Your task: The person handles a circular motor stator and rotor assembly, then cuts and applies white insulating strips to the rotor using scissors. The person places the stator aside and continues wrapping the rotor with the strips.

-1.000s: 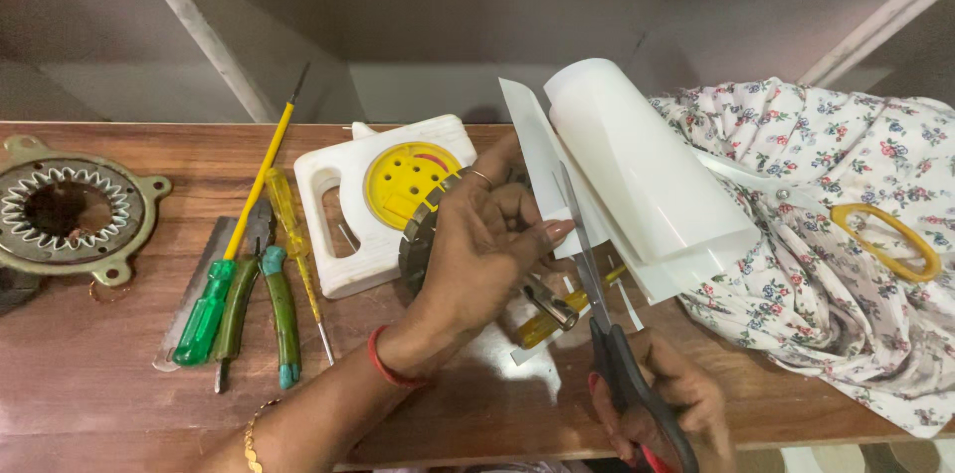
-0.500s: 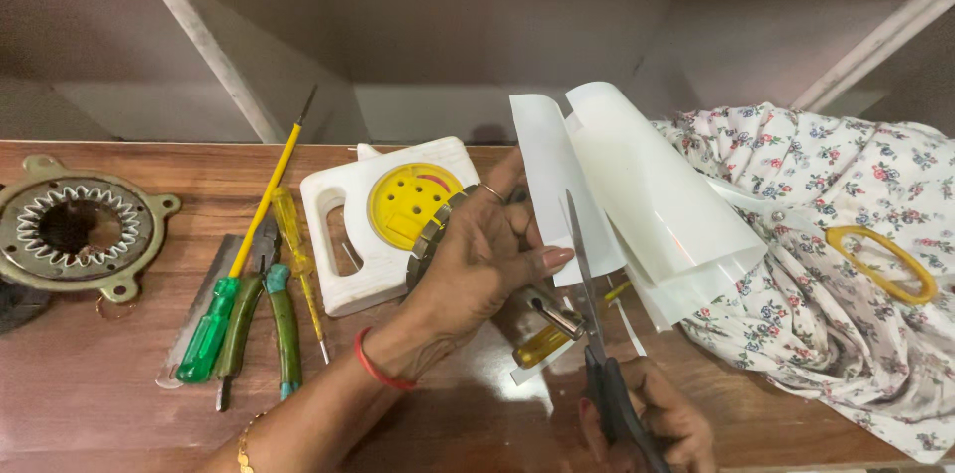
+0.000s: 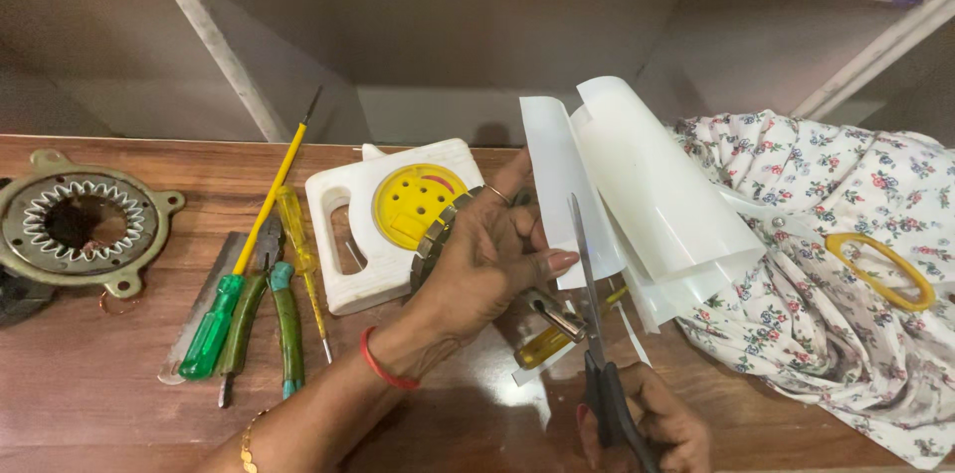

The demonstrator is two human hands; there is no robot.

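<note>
I see the left hand (image 3: 487,259) pinching a curled white sheet (image 3: 647,185) between thumb and fingers, holding it upright above the wooden table (image 3: 90,383). The right hand (image 3: 647,423) is wrapped around the black handles of the scissors (image 3: 595,334), whose blades point up against the sheet's lower edge. Left of the hands lie a white and yellow reel (image 3: 393,214), screwdrivers (image 3: 254,254) and pliers (image 3: 279,319). A flowered cloth (image 3: 836,264) sits right.

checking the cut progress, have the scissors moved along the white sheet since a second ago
Yes. The scissors have swung more upright, tips now higher up the white sheet, judged against the yellow-handled screwdriver lying under them.
</note>
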